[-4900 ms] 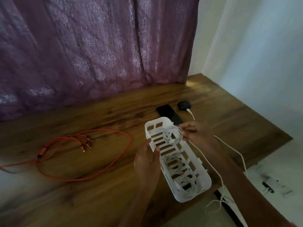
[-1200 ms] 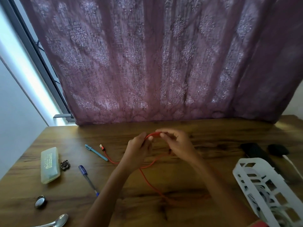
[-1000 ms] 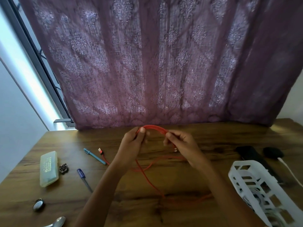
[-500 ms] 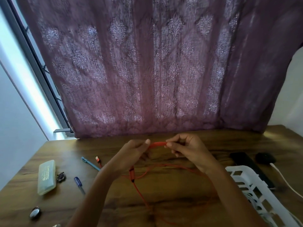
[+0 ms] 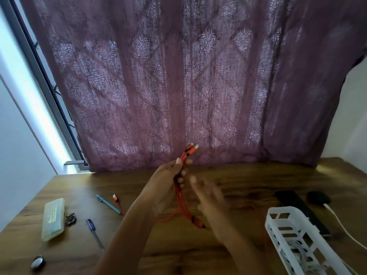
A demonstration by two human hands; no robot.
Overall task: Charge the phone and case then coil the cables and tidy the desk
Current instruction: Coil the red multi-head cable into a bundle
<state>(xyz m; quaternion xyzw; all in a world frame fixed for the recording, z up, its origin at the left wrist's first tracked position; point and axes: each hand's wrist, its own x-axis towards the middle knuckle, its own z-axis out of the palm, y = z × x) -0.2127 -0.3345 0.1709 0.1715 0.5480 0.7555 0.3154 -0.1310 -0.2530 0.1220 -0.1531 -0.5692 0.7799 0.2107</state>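
Note:
My left hand (image 5: 166,185) grips a bundle of the red multi-head cable (image 5: 183,207) upright above the desk, its connector tips poking up past my fingers. The cable's loose part trails down to the wood, and its USB plug (image 5: 116,198) lies to the left. Motion-blurred, my right hand (image 5: 208,197) sits just right of the bundle; its grip is unclear. At the right lie the black phone (image 5: 297,205) and the dark earbud case (image 5: 317,197), with a white charging cable (image 5: 341,225) at the case. The white slotted basket (image 5: 278,215) holds coiled white cables.
On the left of the wooden desk (image 5: 228,255) lie a blue pen (image 5: 108,204), a purple pen (image 5: 93,229), a pale green case (image 5: 53,218), a small dark trinket (image 5: 70,218) and a round metal object (image 5: 37,262). A purple curtain (image 5: 178,86) hangs behind.
My left hand has turned the cable bundle upright and lifted it, connectors now pointing up. My right hand has let go of the top loop and moved down and right.

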